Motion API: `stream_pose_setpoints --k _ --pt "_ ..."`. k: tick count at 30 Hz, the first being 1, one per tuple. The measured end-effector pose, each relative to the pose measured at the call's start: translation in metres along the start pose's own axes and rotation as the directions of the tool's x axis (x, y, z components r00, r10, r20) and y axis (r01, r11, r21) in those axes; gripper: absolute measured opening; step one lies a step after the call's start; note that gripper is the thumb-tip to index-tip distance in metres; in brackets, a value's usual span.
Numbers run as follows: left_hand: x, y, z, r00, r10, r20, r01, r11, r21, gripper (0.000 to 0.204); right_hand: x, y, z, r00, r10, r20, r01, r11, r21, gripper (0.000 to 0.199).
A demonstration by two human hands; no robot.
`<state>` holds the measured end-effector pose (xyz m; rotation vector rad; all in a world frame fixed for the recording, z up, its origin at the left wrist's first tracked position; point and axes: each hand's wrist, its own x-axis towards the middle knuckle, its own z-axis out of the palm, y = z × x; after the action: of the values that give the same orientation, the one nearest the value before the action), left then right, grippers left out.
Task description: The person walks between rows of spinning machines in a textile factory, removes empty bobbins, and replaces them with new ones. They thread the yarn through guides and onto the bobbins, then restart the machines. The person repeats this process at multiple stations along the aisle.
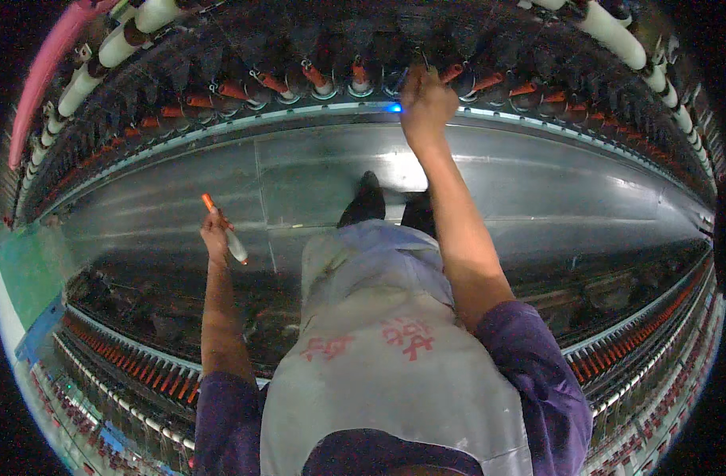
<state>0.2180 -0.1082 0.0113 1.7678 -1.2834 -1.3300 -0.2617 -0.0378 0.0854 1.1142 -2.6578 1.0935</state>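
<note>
My left hand [213,237] is closed around a yarn bobbin [236,247] at the left, held away from the machine. An orange tube end sticks out above the fingers, and white yarn is wound on the part below them. My right hand [428,105] reaches far forward to the row of spindles on the spinning frame, its fingers bent together beside an orange bobbin [452,73]. Whatever those fingers pinch is hidden. A lit blue lamp [395,108] glows on the rail [331,109] just left of my right wrist.
Orange bobbins [315,77] line the frame ahead, under thick white rollers [125,46]. A pink tube [45,71] hangs at the far left. Behind me runs another row of orange bobbins [132,353]. A green panel [31,274] stands left; grey floor [315,182] lies between.
</note>
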Motion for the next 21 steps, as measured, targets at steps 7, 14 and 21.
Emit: stream_pose_setpoints --k 7,14,21 --pt "0.034 0.013 0.023 0.996 0.078 -0.032 -0.079 0.997 -0.021 0.041 -0.023 0.064 -0.062 0.427 -0.082 0.900 -0.370 0.892 0.257 0.027" --pt "0.057 0.042 0.006 0.999 0.023 0.023 -0.023 0.999 0.024 0.038 -0.018 0.072 -0.050 0.570 -0.563 0.598 0.567 0.797 0.209 0.007" --pt "0.070 0.065 0.023 0.999 0.017 -0.046 -0.015 0.999 0.045 0.034 -0.003 0.090 0.020 0.735 -0.358 0.576 0.538 0.825 -0.174 0.052"
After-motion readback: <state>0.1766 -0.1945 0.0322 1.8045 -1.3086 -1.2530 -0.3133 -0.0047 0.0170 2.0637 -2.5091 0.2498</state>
